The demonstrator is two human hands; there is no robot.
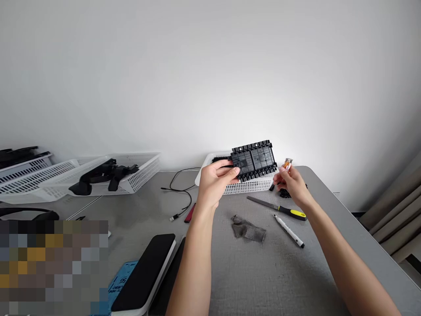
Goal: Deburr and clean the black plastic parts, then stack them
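A black plastic panel (255,161) with ridged long edges is held up by my left hand (213,180), thumb on its face and fingers behind. To its right, my right hand (294,182) pinches a small clear item with orange inside (287,164); what it is exactly I cannot make out. The two held things are apart, both raised near the white basket (243,188). On the table below lie a file with a yellow and black handle (296,214), a white marker (289,231) and a crumpled dark grey cloth (249,229).
White baskets (144,173) with black parts stand at the back left. A black cable (189,193) lies behind my left forearm, near a red item (190,213). A black and white device (144,272) is at the front left. The table's right edge runs beyond my right arm.
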